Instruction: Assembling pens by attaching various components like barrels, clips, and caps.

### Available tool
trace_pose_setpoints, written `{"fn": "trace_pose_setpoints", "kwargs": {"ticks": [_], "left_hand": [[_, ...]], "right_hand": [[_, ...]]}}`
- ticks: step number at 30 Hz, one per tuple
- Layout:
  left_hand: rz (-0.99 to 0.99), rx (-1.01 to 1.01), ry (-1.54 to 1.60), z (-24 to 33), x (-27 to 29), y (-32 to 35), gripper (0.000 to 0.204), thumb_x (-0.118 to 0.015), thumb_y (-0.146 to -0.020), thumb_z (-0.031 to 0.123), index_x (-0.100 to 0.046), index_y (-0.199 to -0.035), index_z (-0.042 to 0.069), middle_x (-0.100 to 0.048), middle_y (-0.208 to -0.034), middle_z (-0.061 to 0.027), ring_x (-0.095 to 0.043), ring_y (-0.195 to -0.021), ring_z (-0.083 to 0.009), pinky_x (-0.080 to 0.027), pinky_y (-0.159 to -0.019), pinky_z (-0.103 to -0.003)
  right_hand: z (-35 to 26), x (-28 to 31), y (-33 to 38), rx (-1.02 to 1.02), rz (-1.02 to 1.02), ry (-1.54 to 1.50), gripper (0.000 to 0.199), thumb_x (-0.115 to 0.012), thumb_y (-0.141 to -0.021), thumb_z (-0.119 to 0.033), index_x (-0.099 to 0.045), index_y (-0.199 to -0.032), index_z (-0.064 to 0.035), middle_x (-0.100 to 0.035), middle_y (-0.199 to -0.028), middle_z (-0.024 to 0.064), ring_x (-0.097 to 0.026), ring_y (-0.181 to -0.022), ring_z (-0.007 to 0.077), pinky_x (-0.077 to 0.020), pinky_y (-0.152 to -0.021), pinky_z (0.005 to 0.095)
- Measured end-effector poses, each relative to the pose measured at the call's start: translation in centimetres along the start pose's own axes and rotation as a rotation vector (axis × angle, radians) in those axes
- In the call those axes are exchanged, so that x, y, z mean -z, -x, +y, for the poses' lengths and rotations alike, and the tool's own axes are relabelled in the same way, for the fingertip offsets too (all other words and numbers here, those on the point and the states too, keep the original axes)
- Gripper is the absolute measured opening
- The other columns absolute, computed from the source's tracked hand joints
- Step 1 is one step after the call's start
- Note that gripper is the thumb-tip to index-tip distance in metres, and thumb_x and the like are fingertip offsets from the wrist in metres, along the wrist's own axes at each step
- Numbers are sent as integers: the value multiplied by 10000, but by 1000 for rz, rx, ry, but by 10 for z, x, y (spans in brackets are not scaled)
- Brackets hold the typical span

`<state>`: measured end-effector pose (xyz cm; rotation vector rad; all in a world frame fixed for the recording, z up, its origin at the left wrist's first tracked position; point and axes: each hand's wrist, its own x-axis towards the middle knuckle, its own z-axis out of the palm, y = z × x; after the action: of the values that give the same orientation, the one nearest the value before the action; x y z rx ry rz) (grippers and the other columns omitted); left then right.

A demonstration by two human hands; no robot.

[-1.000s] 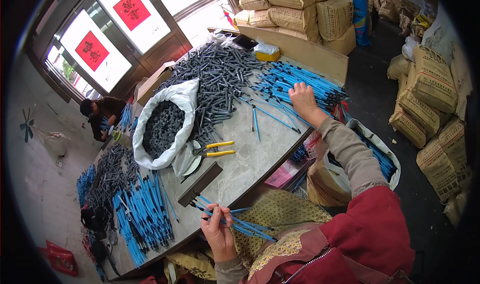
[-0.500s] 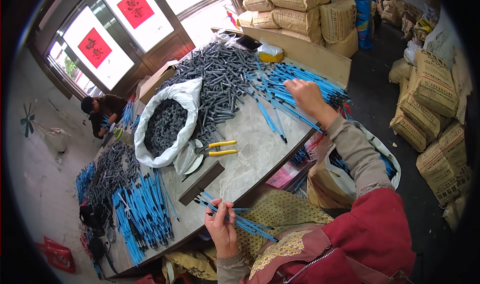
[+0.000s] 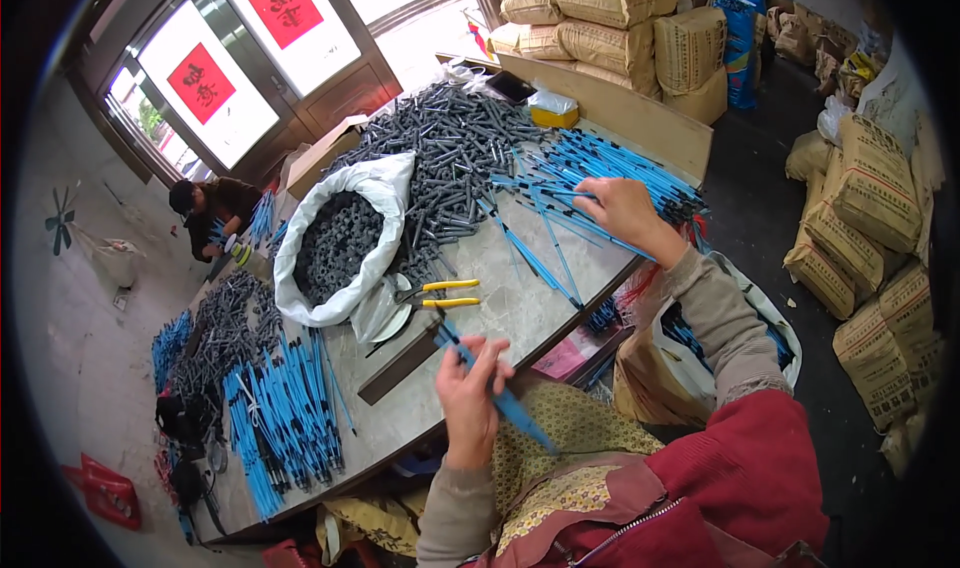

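My left hand (image 3: 472, 393) is closed around a bunch of thin blue rods (image 3: 522, 423) with dark ends, held over my lap at the table's near edge. Motion smears that bunch a little. My right hand (image 3: 625, 215) reaches to a large pile of similar blue rods (image 3: 610, 163) at the table's right side. Its fingers are bent together against the near part of the pile; whether a rod is pinched in them is hidden. A few blue rods (image 3: 530, 258) lie loose just left of this hand. A dark bar (image 3: 402, 366) lies on the table beyond my left hand.
A white sack of small dark parts (image 3: 345, 243) stands mid-table, beside yellow-handled pliers (image 3: 450, 294). Behind spreads a heap of grey tubes (image 3: 455, 138). More blue rods (image 3: 285, 418) lie left. An open bag (image 3: 770, 308) stands by my right arm. A person (image 3: 215, 213) works beyond.
My left hand has moved up and slightly right, and its fanned rods are now gathered into a tighter bunch. My right hand stays at the pile, shifted slightly right and down.
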<state>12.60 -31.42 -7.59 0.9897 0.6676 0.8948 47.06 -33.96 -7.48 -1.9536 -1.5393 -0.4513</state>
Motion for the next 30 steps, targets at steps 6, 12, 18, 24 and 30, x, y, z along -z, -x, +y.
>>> {"fn": "trace_pose_setpoints", "kwargs": {"ticks": [6,12,18,24,30], "left_hand": [[-14,-24,27,-36,-64,-83,272,-770,-878,34,-538,-1017,51,-696,-969,-127,-720,-727,-213,-426,-490,-232],[-22,14,23,-73,-96,-128,276,-766,-876,27,-518,-995,55,-702,-929,-148,-715,-679,-210,-445,-462,-227],[-17,-11,82,-87,-91,-150,260,-731,-887,-12,-500,-984,59,-711,-889,-191,-659,-591,-175,-450,-455,-228],[21,16,89,-82,-72,-160,240,-708,-900,-21,-496,-984,53,-713,-894,-200,-623,-563,-158,-449,-457,-228],[-49,70,192,-76,-72,-147,215,-705,-932,37,-546,-1077,36,-720,-912,-199,-616,-567,-137,-441,-460,-224]], "right_hand": [[-7,-2,13,-59,-13,-18,210,-670,-922,-322,-714,-975,-124,-697,-827,100,-690,-760,295,-534,-639,416],[-15,-11,18,45,90,47,210,-686,-909,-300,-718,-1020,-125,-670,-820,75,-687,-761,277,-534,-621,400],[-16,-13,21,104,123,60,219,-696,-891,-254,-709,-1060,-115,-661,-828,69,-688,-775,242,-531,-604,375],[4,-21,20,161,95,100,249,-692,-877,-228,-704,-1103,-124,-659,-869,60,-674,-795,222,-530,-619,361],[-5,-24,16,240,164,83,270,-675,-877,-188,-698,-1140,-129,-654,-900,38,-652,-798,207,-530,-638,351]]}}
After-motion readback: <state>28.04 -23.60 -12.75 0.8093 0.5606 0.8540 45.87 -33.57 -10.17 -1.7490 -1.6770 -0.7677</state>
